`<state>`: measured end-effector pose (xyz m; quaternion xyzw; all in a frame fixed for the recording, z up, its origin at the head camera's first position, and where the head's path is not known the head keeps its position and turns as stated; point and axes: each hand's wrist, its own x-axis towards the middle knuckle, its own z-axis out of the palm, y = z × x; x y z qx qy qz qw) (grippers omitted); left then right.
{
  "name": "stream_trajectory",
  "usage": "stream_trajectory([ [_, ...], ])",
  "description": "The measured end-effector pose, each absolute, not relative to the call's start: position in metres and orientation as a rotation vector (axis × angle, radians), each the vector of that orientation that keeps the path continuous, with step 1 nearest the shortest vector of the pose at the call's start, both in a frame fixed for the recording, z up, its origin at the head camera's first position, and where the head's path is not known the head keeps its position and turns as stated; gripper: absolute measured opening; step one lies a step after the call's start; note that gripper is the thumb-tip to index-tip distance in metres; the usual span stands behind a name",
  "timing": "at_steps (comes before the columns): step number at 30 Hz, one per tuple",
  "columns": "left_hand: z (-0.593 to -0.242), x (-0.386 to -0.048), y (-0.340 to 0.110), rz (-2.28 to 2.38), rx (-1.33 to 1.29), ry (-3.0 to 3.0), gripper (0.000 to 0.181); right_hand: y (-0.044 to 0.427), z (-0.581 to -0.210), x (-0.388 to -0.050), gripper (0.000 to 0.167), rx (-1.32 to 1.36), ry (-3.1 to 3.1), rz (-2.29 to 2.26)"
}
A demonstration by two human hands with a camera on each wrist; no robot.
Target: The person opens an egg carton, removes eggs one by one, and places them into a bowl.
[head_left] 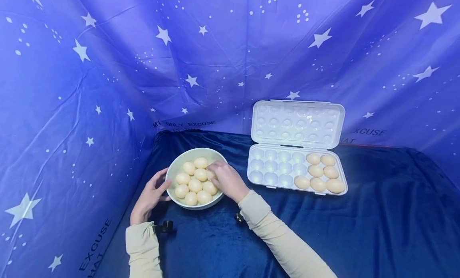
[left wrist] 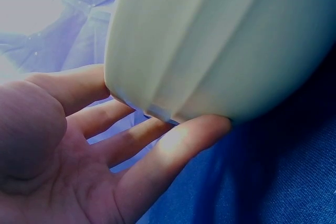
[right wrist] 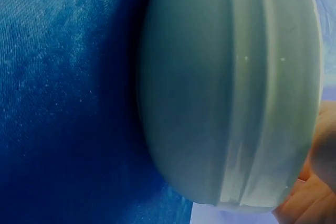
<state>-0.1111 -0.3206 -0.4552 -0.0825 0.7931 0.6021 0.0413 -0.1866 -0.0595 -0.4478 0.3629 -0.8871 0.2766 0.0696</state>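
A pale round bowl [head_left: 195,207] with several beige eggs [head_left: 195,185] in it stands on the dark blue cloth. At its left side my left hand [head_left: 152,194] touches the rim and outer wall, its fingers spread and fairly straight in the left wrist view. My right hand [head_left: 226,179] reaches over the right rim; its curled fingers and thumb are around an egg [head_left: 210,174], which they partly hide. To the right lies a white egg carton [head_left: 278,181], lid [head_left: 297,124] raised. Eggs [head_left: 318,184] fill its right end, with one more at the front row's middle.
Dark blue velvety cloth [head_left: 388,214] covers the table. A blue-violet curtain [head_left: 230,50] with white stars hangs behind and at the left. The raised carton lid stands close to the back curtain. Several hollows [head_left: 271,166] at the carton's left are bare.
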Motion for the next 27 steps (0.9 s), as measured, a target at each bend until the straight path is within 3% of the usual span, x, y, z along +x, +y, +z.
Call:
stream_trajectory([
  [15, -0.457, -0.11, -0.322, 1.845, -0.227, 2.441, 0.053, -0.029, -0.432, -0.183, 0.026, 1.039, -2.59, 0.887],
  [27, -0.452, -0.109, -0.319, 1.845, -0.236, 2.416, 0.054, 0.022, -0.416, -0.18, 0.026, 0.912, -2.523, 0.885],
])
